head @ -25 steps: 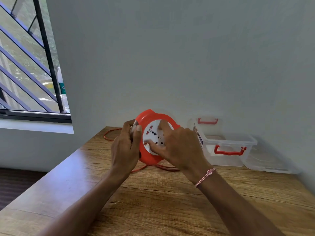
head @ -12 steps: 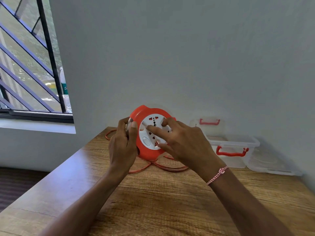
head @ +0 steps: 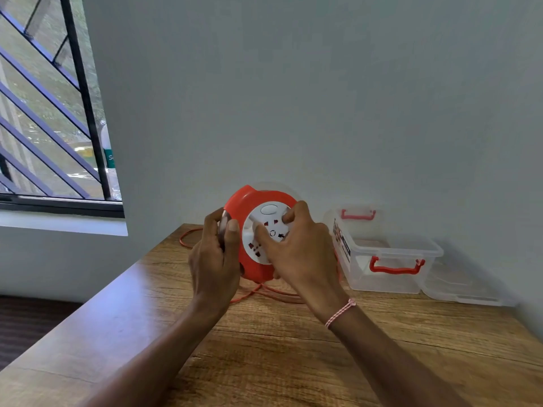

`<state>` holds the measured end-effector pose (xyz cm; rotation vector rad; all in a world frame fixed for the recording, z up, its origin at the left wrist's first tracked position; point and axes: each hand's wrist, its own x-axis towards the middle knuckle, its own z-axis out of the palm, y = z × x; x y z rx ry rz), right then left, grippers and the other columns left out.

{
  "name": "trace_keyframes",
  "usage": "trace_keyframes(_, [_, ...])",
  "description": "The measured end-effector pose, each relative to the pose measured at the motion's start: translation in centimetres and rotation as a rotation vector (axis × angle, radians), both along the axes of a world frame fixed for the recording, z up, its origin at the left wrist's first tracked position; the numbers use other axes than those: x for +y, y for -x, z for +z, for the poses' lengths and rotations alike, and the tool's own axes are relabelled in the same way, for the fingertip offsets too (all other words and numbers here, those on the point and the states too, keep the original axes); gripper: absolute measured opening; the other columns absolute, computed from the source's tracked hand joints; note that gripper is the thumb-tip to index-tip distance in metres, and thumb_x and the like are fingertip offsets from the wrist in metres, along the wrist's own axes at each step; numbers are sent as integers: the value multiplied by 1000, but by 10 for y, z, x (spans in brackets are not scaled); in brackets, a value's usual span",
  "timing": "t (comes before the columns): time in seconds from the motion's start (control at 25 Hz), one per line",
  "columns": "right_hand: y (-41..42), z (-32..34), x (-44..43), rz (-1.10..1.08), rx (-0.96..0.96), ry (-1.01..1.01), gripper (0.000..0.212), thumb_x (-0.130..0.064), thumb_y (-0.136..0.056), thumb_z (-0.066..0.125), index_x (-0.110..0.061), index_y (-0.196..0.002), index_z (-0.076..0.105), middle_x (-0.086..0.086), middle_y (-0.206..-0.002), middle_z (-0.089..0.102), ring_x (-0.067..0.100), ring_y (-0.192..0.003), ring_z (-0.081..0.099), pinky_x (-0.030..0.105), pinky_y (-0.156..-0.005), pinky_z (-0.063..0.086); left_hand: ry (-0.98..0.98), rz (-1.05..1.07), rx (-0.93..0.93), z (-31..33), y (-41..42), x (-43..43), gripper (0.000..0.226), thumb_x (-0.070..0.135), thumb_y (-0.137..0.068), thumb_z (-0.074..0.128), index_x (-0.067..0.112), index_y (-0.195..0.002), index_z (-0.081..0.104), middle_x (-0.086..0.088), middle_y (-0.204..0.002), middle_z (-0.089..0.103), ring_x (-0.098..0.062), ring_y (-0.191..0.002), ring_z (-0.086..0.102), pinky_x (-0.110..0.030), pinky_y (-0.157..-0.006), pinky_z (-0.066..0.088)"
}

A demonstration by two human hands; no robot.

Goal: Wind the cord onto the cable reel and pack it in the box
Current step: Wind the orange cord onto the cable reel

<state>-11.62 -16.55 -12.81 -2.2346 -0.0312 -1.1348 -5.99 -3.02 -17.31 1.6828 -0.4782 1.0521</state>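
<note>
Head cam: we've got our left hand point(head: 213, 259) clamped on the cable reel point(head: 249, 227) rim, right hand point(head: 299, 254) w/ fingers pressed on its white face. Reel's upright above the table point(head: 264, 348), loose cord point(head: 264, 293) underneath, box point(head: 385, 259) just behind-right.

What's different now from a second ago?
The white socket face of the round orange cable reel has turned under the right hand; its oval button now sits on top. The left hand still grips the rim. The clear plastic box hasn't moved.
</note>
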Motion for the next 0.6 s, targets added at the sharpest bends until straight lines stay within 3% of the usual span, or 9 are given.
trace_keyframes(0.04, [0,2,-2,47,40,-72,54,-71,-85,63,-29,-115,50,-6,-97,74,8,-64,69,19,-51,59,14,-5,19,-1,-1,1,33,60,-105,31,35,-119,49,16,-76,64,-1,-74,70,-40,-55,62])
trace_keyframes(0.08, [1,3,-6,63,28,-17,53,-70,-86,64,-28,-117,52,-3,-96,76,10,-66,71,22,-55,61,25,-10,40,-1,-3,2,28,58,-105,31,40,-119,47,14,-78,66,-4,-73,71,-43,-57,63])
trace_keyframes(0.16, [2,2,-20,-5,-121,342,55,-65,-89,65,-25,-126,54,-1,-98,77,16,-68,74,22,-58,59,39,-9,65,0,-5,5,20,58,-105,31,49,-117,45,11,-80,68,-8,-69,72,-48,-58,63])
trace_keyframes(0.24, [1,5,-28,-36,-221,649,60,-58,-91,68,-25,-138,52,3,-114,73,21,-72,74,26,-56,57,42,5,66,2,-7,8,17,59,-104,32,51,-114,44,8,-79,69,-10,-66,72,-51,-56,62])
trace_keyframes(0.4, [-3,4,-38,-87,-205,963,74,-47,-86,79,-32,-152,48,13,-130,69,30,-83,77,36,-56,61,34,-40,116,4,-9,10,19,60,-103,35,53,-117,45,20,-84,68,-3,-75,74,-47,-61,66])
trace_keyframes(0.52, [-3,3,-39,-62,-217,955,69,-43,-84,81,-28,-147,57,17,-118,74,34,-80,78,41,-60,63,-2,-60,117,2,-10,9,33,60,-103,34,40,-125,48,22,-89,69,-1,-78,75,-45,-62,66])
trace_keyframes(0.6, [-2,2,-36,-43,-252,885,64,-47,-82,82,-23,-139,64,16,-107,78,33,-73,78,40,-60,63,-26,-53,93,1,-9,7,31,60,-104,34,41,-123,48,18,-87,69,-6,-74,75,-47,-61,65])
